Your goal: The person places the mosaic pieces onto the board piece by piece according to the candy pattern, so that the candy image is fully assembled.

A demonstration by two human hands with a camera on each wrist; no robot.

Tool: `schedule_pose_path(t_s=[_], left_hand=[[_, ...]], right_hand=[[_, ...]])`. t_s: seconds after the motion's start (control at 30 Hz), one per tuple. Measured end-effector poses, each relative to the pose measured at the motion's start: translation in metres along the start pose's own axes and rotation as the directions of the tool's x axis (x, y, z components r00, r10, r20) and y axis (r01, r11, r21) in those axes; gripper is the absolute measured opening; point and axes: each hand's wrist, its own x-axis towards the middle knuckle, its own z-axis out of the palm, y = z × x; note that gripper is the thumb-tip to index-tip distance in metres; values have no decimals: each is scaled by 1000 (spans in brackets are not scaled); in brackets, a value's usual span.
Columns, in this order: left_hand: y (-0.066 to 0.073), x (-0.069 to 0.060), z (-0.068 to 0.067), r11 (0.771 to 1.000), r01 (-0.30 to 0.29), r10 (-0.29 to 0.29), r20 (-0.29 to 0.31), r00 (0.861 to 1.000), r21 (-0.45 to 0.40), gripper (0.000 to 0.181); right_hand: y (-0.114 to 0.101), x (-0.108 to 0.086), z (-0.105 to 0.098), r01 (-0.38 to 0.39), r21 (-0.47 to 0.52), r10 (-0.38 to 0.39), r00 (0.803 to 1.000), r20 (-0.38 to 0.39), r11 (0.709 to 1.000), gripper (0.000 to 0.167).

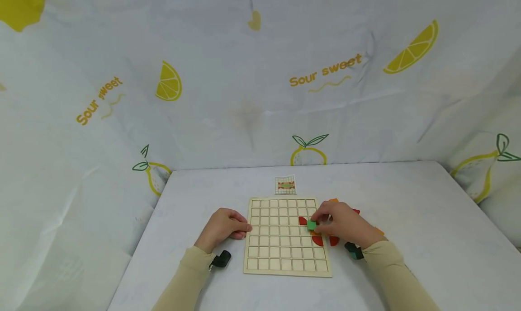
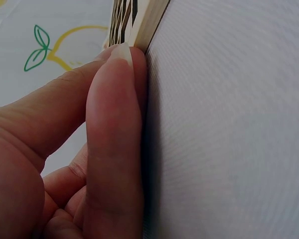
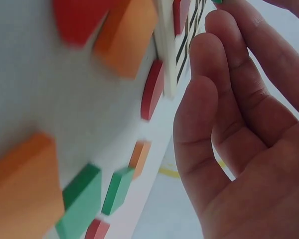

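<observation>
A pale wooden grid board [image 1: 281, 252] lies on the white table. My left hand [image 1: 224, 227] pinches its left edge; in the left wrist view the thumb [image 2: 114, 109] and a finger meet at the board's rim [image 2: 142, 30]. Over the board's right side, my right hand [image 1: 339, 223] pinches a green square block [image 1: 311, 225] between thumb and fingertips. Beside the green block, a red piece [image 1: 302, 220] sits on the grid. A red rounded piece [image 1: 318, 241] lies just below, on the board's right edge. In the right wrist view only a sliver of the green block shows.
A small pattern card [image 1: 285, 185] lies beyond the board. Right of the board, partly under my right hand, are loose pieces: a red rounded piece [image 3: 153, 89], an orange block [image 3: 127, 37], a green block [image 3: 118, 189] and several others. A patterned cloth [image 1: 244, 121] hangs behind the table.
</observation>
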Motion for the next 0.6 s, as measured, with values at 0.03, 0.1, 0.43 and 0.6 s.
schedule_pose_path(t_s=[0.03,0.1,0.43,0.6], left_hand=[[0,0,0,1000,-1,1,2,1000,-3,29],[0,0,-1,1000,-1,1,4,1000,-8,29],[-1,1,-1,1000,-2,2,0,1000,12,31],[-3,1,-1,1000,-1,1,-3,1000,5,29]], right_hand=[[-1,0,1,11,-2,-11,1000,3,1000,18],[-4,1,5,21,0,-21,1000,7,1000,18],[-12,6,17,13,-30,-12,999,31,999,19],[-14,7,17,8,-44,-7,1000,23,999,20]])
